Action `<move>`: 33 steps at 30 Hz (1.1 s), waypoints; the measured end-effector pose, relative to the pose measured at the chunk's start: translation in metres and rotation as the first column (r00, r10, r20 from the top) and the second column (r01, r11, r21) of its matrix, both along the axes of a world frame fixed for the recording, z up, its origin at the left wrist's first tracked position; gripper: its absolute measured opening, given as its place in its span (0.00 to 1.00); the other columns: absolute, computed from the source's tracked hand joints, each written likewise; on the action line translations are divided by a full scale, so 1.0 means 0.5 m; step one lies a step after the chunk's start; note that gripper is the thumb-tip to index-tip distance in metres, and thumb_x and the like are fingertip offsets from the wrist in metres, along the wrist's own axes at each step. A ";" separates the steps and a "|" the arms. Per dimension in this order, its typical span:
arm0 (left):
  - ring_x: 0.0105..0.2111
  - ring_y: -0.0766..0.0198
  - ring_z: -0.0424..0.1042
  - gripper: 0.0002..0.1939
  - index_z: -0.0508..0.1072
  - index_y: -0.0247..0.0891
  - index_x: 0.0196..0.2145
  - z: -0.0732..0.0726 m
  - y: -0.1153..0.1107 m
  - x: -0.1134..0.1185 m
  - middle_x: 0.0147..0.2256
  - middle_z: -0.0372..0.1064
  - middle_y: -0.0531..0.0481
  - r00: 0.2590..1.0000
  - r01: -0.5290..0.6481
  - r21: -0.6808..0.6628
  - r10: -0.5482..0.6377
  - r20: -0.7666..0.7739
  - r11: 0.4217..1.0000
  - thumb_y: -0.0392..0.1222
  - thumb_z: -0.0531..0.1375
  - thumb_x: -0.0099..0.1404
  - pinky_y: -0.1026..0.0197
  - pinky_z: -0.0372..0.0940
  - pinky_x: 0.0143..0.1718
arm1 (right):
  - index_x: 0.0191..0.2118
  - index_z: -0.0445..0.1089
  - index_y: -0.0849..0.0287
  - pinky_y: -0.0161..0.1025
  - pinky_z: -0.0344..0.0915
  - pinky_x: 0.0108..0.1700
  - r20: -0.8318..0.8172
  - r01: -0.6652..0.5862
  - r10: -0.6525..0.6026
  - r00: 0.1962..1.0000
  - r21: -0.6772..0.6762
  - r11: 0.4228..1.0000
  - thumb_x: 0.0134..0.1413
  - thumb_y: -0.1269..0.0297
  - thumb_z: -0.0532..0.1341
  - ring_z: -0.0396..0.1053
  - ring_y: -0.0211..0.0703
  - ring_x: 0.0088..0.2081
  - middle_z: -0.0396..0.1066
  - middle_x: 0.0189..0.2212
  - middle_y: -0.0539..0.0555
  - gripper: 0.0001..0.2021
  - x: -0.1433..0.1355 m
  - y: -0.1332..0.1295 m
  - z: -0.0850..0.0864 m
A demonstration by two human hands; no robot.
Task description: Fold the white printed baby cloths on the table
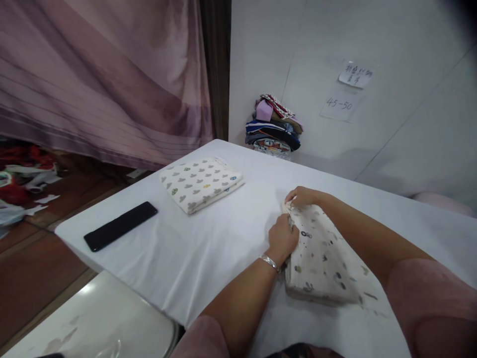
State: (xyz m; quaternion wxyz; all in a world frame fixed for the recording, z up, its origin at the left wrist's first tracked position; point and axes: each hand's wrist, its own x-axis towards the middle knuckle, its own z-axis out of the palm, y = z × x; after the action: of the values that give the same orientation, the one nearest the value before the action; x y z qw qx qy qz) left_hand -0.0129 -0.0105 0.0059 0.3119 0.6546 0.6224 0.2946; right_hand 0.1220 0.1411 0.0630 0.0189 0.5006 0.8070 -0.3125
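Pinching the far end of a folded patterned cloth [316, 263], a person's left hand [283, 236] and right hand [302, 196] hold it toward the near edge of the table [219, 238], where an uneven pull could skew or crease its stacked layers.

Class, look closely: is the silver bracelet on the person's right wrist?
No, the silver bracelet sits at the wrist of the left hand, which grips the nearer cloth.

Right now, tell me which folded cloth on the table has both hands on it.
The cream cloth with small scattered prints, at the right; the white one with rows of grey shapes lies untouched beyond the phone.
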 end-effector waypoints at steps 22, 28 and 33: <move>0.44 0.56 0.68 0.21 0.60 0.40 0.53 -0.016 0.003 0.004 0.49 0.66 0.45 1.000 0.002 0.063 -0.001 -0.017 0.998 0.42 0.50 0.62 0.56 0.61 0.45 | 0.32 0.77 0.56 0.36 0.65 0.40 -0.051 -0.005 0.002 0.999 -0.062 0.998 0.33 0.64 0.63 0.71 0.46 0.37 0.77 0.31 0.49 0.14 0.013 0.018 -0.003; 0.45 0.57 0.68 0.21 0.58 0.40 0.54 -0.014 0.003 0.003 0.49 0.66 0.45 1.000 0.016 0.053 -0.015 -0.018 0.998 0.41 0.50 0.62 0.57 0.61 0.45 | 0.34 0.76 0.59 0.37 0.65 0.40 -0.073 0.082 -0.082 0.994 0.008 0.997 0.35 0.62 0.63 0.71 0.46 0.37 0.76 0.33 0.52 0.15 0.019 0.029 -0.012; 0.41 0.58 0.69 0.16 0.62 0.40 0.48 -0.010 0.008 0.001 0.45 0.68 0.46 0.999 -0.009 -0.002 0.009 -0.041 1.000 0.41 0.51 0.61 0.59 0.61 0.41 | 0.36 0.76 0.61 0.37 0.66 0.42 -0.048 0.128 -0.125 0.991 0.062 0.990 0.36 0.64 0.62 0.71 0.47 0.39 0.76 0.34 0.53 0.16 0.022 0.034 -0.039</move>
State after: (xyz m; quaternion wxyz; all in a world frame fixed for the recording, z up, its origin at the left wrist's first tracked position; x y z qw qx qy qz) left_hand -0.0125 -0.0066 0.0007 0.2983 0.6573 0.6321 0.2819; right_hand 0.1328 0.1581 0.0437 -0.0352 0.5441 0.7837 -0.2976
